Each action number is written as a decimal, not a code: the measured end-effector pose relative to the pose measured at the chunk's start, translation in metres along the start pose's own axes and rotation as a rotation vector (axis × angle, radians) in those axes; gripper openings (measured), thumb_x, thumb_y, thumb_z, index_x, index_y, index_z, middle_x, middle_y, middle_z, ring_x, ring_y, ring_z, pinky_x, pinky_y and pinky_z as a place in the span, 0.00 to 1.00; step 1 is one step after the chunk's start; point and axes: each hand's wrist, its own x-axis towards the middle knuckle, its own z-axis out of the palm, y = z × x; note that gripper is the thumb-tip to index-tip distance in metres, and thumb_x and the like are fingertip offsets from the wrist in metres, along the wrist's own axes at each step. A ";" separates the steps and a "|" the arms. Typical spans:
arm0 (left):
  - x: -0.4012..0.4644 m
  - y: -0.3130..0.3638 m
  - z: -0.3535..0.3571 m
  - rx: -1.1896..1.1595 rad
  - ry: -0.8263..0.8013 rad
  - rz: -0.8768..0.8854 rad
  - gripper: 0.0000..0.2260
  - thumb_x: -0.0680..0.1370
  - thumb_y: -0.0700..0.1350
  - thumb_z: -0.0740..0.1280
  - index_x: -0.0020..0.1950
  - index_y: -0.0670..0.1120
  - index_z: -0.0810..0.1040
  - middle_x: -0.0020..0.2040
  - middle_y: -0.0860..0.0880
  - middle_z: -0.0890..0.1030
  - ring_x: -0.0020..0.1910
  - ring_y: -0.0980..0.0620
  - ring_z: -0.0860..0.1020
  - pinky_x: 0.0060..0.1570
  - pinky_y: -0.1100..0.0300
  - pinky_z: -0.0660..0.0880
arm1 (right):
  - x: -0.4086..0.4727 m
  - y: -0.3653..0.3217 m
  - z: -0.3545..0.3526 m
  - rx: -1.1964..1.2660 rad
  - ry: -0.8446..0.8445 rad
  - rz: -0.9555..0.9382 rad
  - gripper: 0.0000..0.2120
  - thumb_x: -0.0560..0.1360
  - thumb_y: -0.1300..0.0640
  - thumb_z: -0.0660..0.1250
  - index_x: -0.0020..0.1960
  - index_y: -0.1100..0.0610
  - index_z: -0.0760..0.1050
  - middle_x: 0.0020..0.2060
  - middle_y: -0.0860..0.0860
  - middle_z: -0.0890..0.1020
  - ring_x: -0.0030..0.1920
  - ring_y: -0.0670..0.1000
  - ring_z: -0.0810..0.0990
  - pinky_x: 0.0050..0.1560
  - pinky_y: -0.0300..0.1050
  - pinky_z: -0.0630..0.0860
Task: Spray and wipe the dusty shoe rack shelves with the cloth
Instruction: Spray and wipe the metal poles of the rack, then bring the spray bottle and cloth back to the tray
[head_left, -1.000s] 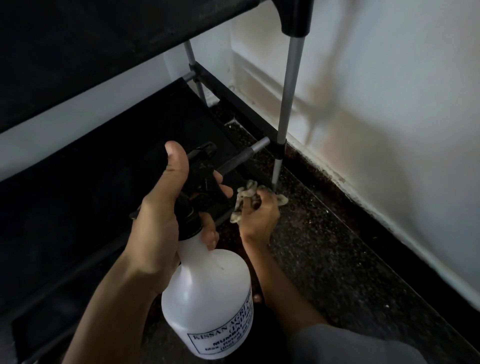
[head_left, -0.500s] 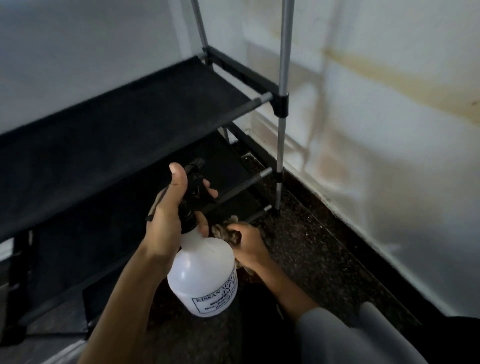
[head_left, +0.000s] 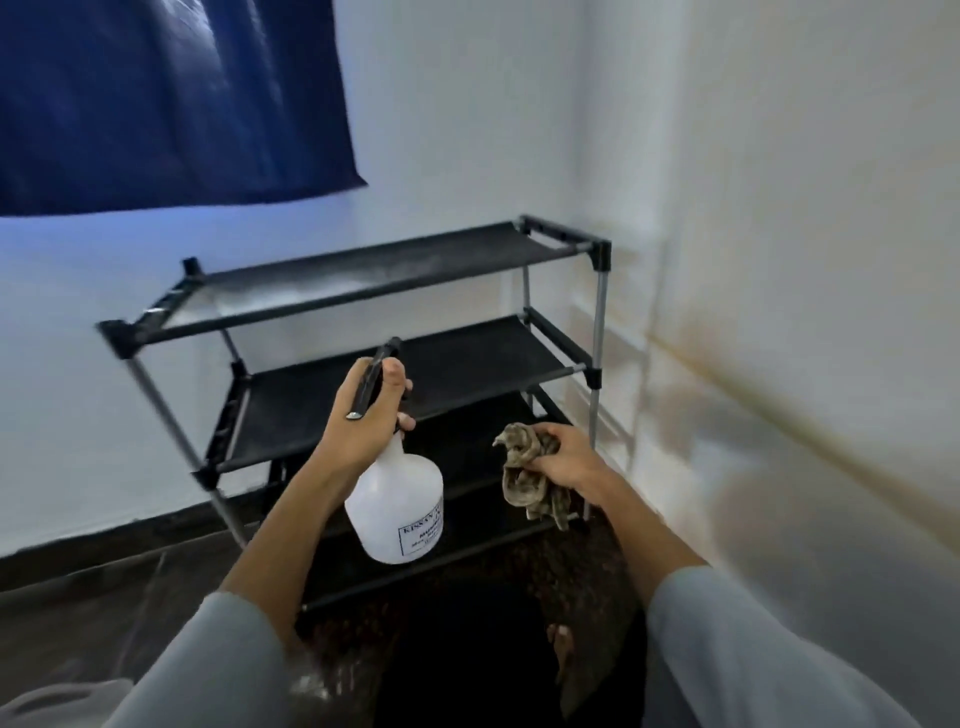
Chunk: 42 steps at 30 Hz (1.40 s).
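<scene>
A black shoe rack (head_left: 467, 364) with fabric shelves and grey metal posts stands in the room's corner. Its top shelf (head_left: 332, 283) shows a pale dusty or wet film. My left hand (head_left: 358, 421) grips the black trigger head of a white spray bottle (head_left: 397, 506), held upright in front of the middle shelf. My right hand (head_left: 563, 457) holds a crumpled brownish cloth (head_left: 524, 478) in the air, in front of the rack's right front post near the lower shelves. Both hands are off the rack.
White walls (head_left: 779, 260) close in behind and to the right of the rack; the right wall is stained. A dark blue curtain (head_left: 166, 98) hangs at the upper left. The floor (head_left: 78, 613) is dark speckled stone. A bare foot (head_left: 563, 649) shows below.
The view has pulled up and back from the rack's bottom corner, so the whole rack now shows. My right hand lifted the cloth off the floor-level post; the bottle rose with my left hand.
</scene>
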 end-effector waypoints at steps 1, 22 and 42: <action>-0.005 0.007 -0.006 0.022 0.011 0.013 0.19 0.72 0.65 0.61 0.48 0.50 0.74 0.48 0.47 0.78 0.28 0.56 0.76 0.39 0.55 0.75 | -0.009 -0.013 -0.006 0.028 0.014 -0.028 0.21 0.68 0.62 0.76 0.59 0.56 0.77 0.47 0.50 0.80 0.51 0.49 0.79 0.50 0.38 0.73; -0.052 0.040 -0.077 0.027 0.294 0.040 0.13 0.77 0.56 0.65 0.56 0.50 0.69 0.48 0.54 0.75 0.43 0.54 0.80 0.44 0.63 0.72 | -0.035 -0.155 -0.001 0.096 -0.262 -0.345 0.18 0.69 0.66 0.73 0.52 0.46 0.77 0.49 0.48 0.82 0.55 0.50 0.79 0.52 0.44 0.77; -0.199 -0.026 -0.276 0.266 0.897 -0.060 0.11 0.80 0.46 0.64 0.56 0.41 0.68 0.40 0.51 0.73 0.34 0.60 0.76 0.39 0.67 0.76 | -0.049 -0.219 0.305 -0.081 -0.956 -0.554 0.24 0.71 0.76 0.61 0.63 0.58 0.74 0.53 0.53 0.79 0.54 0.49 0.77 0.48 0.32 0.77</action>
